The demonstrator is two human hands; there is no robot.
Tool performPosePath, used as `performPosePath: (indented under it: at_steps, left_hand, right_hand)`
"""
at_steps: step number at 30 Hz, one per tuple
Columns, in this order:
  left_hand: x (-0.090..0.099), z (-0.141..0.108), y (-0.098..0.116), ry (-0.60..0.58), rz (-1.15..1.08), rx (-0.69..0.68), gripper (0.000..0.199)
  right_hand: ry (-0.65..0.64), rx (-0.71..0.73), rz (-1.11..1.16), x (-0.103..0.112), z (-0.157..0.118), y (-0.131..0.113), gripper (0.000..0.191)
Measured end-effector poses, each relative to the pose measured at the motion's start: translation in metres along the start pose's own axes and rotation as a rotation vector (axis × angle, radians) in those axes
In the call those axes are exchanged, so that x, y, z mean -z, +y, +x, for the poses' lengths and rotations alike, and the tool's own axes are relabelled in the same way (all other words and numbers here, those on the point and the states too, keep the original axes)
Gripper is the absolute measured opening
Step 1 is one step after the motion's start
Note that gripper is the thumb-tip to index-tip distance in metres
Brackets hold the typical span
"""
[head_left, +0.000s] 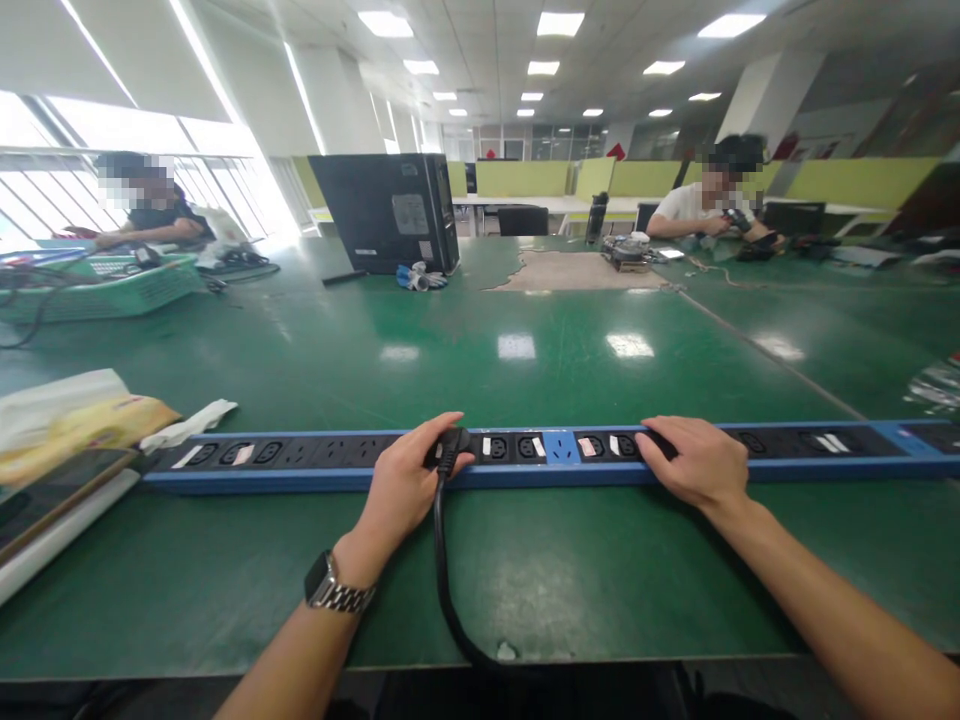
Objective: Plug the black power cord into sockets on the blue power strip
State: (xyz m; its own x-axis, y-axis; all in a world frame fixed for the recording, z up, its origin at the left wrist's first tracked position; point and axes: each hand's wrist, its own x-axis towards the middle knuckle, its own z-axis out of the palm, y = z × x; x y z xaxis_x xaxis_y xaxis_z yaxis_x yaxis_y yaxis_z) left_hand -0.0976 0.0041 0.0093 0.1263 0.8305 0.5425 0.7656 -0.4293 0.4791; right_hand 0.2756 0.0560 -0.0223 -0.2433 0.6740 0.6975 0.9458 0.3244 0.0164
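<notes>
a person worked at a green table (600, 590), both hands on a long blue-and-black power strip (555, 477) that lay straight ahead of them. its long axis ran from left to right, crosswise to the forearms and roughly level with the table's near edge, sockets facing up.

the left hand (409, 480), a watch (322, 580) at its wrist, was nearer the black plug (455, 440) and had hold of it, thumb and fingers closed about its sides. the plug sat over the strip's row of sockets, left of the blue socket panel (559, 448). its cable end pointed back toward the person, crosswise to the strip, and the black cable (442, 560) curved down over the near edge. the prongs were hidden; whether they were seated, i could not tell.

the right hand (697, 465) lay farther along, well apart from the plug, partly curled on the strip with thumb and forefinger spread; from where i stood, its grip could not be judged.
</notes>
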Motion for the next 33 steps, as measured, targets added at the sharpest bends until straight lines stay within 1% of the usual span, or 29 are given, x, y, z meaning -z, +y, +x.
performPosePath:
  at_steps: [2,4,8,10,14,15,16,17,18,19,20,21,22,24,27,30,33]
  left_hand:
    - [-0.001,0.0,-0.001,0.017,0.016,0.054,0.035]
    - [-0.002,0.0,0.0,0.026,0.027,0.068,0.032]
    - [-0.002,0.0,0.001,0.053,0.034,-0.021,0.029]
    - [0.0,-0.001,-0.001,0.04,0.04,-0.059,0.028]
    - [0.004,-0.002,-0.006,0.001,0.073,-0.077,0.028]
    - [0.004,-0.002,-0.005,0.014,0.067,-0.071,0.028]
    - [0.003,-0.002,-0.001,0.058,0.05,-0.049,0.028]
    - [0.002,-0.001,0.004,0.128,0.027,-0.014,0.029]
    - [-0.002,0.0,0.012,0.199,0.004,0.021,0.029]
    - [-0.006,0.002,0.021,0.242,-0.017,0.043,0.029]
    - [-0.012,0.004,0.031,0.244,-0.027,0.044,0.028]
    - [-0.019,0.007,0.04,0.197,-0.024,0.021,0.028]
    - [-0.027,0.011,0.048,0.122,-0.009,-0.01,0.027]
    - [-0.04,0.017,0.058,0.01,0.034,-0.036,0.027]
    - [-0.053,0.022,0.06,-0.028,0.046,-0.018,0.028]
    - [-0.059,0.023,0.061,-0.055,0.003,-0.051,0.028]
    - [-0.065,0.025,0.073,-0.064,0.001,-0.074,0.028]
  right_hand:
    - [-0.011,-0.018,0.005,-0.001,0.001,-0.002,0.037]
    - [-0.023,-0.044,0.015,-0.001,0.002,-0.003,0.036]
    - [-0.055,-0.081,0.031,-0.001,0.002,-0.006,0.035]
    - [-0.067,-0.09,0.035,0.0,0.002,-0.007,0.035]
    - [-0.05,-0.074,0.074,0.002,0.002,-0.009,0.036]
    - [-0.033,-0.076,0.099,0.003,0.002,-0.008,0.036]
    - [-0.012,-0.086,0.122,0.004,0.001,-0.006,0.036]
    - [0.014,-0.111,0.137,0.005,0.001,-0.004,0.036]
    - [0.044,-0.149,0.137,0.005,0.0,-0.001,0.037]
    - [0.074,-0.197,0.123,0.006,-0.001,0.003,0.038]
    - [0.097,-0.241,0.102,0.006,-0.003,0.006,0.04]
    - [0.11,-0.276,0.084,0.006,-0.004,0.01,0.041]
    - [0.116,-0.295,0.072,0.005,-0.005,0.013,0.042]
    - [0.116,-0.296,0.076,0.004,-0.007,0.017,0.043]
    - [0.106,-0.283,0.099,0.001,-0.008,0.019,0.043]
    - [0.093,-0.304,0.098,-0.001,-0.007,0.017,0.043]
    - [0.083,-0.321,0.099,-0.001,-0.006,0.016,0.043]
